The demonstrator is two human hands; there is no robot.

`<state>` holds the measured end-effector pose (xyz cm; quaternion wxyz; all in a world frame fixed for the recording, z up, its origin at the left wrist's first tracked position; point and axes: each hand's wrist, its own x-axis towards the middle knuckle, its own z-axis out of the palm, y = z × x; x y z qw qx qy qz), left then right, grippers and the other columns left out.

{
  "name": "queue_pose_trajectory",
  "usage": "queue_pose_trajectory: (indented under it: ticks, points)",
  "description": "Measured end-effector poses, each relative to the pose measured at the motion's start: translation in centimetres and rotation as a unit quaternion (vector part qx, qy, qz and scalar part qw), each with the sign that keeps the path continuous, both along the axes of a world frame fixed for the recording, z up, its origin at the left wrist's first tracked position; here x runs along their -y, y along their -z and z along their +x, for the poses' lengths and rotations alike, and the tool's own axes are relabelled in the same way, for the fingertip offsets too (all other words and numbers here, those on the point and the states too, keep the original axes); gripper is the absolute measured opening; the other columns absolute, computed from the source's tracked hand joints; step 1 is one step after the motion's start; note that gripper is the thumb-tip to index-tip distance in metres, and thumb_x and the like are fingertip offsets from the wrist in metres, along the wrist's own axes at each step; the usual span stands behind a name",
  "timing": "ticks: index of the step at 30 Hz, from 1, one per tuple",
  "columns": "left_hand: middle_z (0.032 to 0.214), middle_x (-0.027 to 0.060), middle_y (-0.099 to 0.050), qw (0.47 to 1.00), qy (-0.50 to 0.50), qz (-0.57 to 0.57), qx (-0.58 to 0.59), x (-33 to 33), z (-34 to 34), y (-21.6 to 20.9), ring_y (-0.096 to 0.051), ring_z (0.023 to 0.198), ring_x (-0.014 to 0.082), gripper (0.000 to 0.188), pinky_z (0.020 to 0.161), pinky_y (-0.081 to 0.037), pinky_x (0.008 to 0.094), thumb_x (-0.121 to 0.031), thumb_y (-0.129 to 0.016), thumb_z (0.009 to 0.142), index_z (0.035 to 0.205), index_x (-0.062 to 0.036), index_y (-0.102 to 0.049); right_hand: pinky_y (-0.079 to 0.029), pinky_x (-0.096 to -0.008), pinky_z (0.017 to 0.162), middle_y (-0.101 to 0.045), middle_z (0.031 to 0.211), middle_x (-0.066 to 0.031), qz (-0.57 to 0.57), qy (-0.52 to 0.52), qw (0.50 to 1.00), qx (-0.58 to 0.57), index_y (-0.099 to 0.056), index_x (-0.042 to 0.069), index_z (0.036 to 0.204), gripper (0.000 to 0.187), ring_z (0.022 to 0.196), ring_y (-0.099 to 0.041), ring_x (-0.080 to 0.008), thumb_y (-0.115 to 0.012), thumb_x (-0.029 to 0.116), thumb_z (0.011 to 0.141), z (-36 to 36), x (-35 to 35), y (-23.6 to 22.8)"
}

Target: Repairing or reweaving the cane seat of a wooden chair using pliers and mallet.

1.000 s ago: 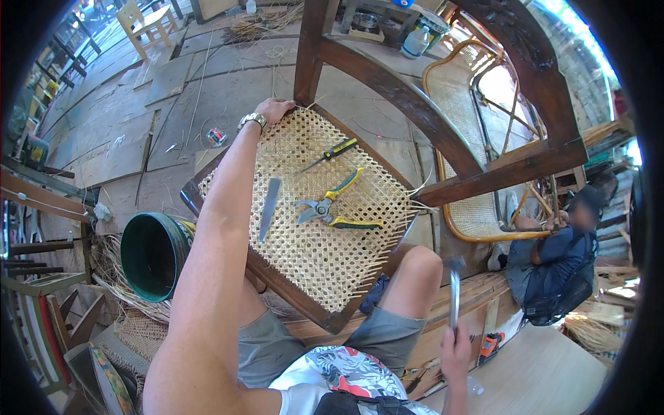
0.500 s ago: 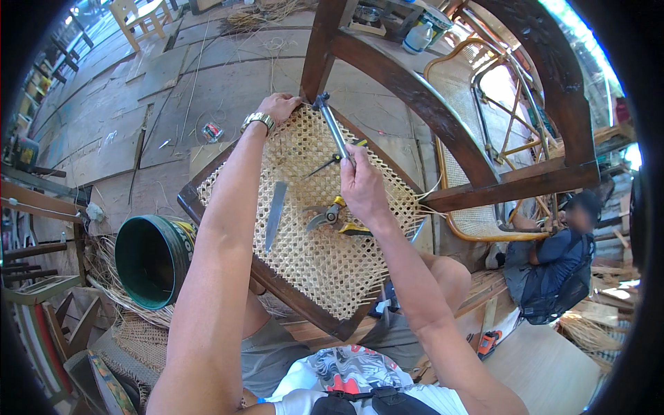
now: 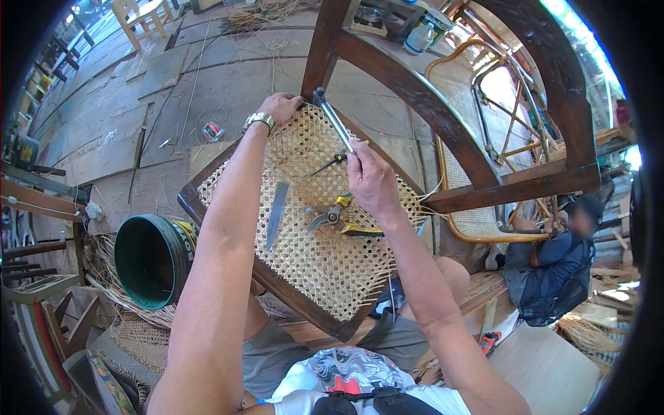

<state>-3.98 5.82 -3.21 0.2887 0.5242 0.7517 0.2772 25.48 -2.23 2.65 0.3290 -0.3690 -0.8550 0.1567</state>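
Observation:
A dark wooden chair frame (image 3: 297, 308) lies before me, its seat filled with woven cane webbing (image 3: 304, 270). At the seat's far corner, my left hand (image 3: 282, 107) has its fingers closed by the frame; what they pinch is too small to make out. My right hand (image 3: 373, 178) grips a hammer (image 3: 335, 123) by its handle, the head close to that same corner. On the webbing lie a flat metal blade (image 3: 277, 218), yellow-handled pruning shears (image 3: 325, 219) and a thin dark pointed tool (image 3: 324, 166), partly hidden near my right hand.
The chair's carved back (image 3: 422, 104) rises at the right. Left of my forearm stands a green bucket (image 3: 124, 277). A rattan chair (image 3: 453, 207) and a seated person (image 3: 553, 277) are further right. Loose cane strips (image 3: 256, 19) lie on the far floor.
My right hand has shifted slightly right and the hammer's head has tipped upward. My left hand stays at the corner.

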Motion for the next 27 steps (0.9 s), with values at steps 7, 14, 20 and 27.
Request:
queue_pose_trajectory:
  ticks: [7,14,20,27]
  points:
    - [0.125,0.0182,-0.07,0.999,0.025,0.037,-0.03,-0.6,-1.4,1.0,-0.064,0.118,0.0385,0.046,0.103,-0.049,0.0424,-0.045,-0.053,0.098,0.123,-0.0119,-0.072,-0.058,-0.0455,0.065,-0.071,0.09,-0.0183,0.007,0.004,1.0,0.006,-0.063,0.007,0.127,0.03,0.074,-0.071,-0.036,-0.061,0.014,0.098,-1.3,-0.2,-0.6]
    - [0.122,0.0171,-0.071,0.999,-0.023,-0.001,0.037,0.1,-0.1,-0.2,-0.064,0.118,0.0382,0.042,0.103,-0.049,0.0422,-0.042,-0.054,0.097,0.123,-0.0138,-0.072,-0.058,-0.0465,0.065,-0.072,0.088,-0.0186,0.022,-0.002,1.0,0.014,-0.062,0.008,0.124,0.027,0.074,-0.071,-0.0365,-0.06,0.015,0.098,-1.0,-0.4,-0.6]
    - [0.121,0.0157,-0.072,0.999,-0.035,0.021,0.026,0.1,0.3,-0.1,-0.066,0.115,0.0361,0.044,0.101,-0.05,0.0405,-0.043,-0.056,0.095,0.122,-0.0119,-0.073,-0.055,-0.0472,0.062,-0.07,0.079,-0.0179,-0.126,0.029,0.992,0.002,-0.06,0.005,0.112,0.018,0.069,-0.07,-0.0375,-0.059,0.018,0.099,-0.8,0.3,-2.3]
    - [0.12,0.0116,-0.073,0.998,-0.051,-0.006,0.026,0.3,0.3,-0.8,-0.067,0.115,0.0331,0.044,0.1,-0.05,0.0403,-0.047,-0.057,0.093,0.122,-0.0182,-0.073,-0.053,-0.0446,0.062,-0.067,0.078,-0.0137,-0.13,-0.052,0.986,0.091,-0.062,0.008,0.108,0.018,0.074,-0.069,-0.0323,-0.066,0.021,0.095,5.5,9.7,-3.5]
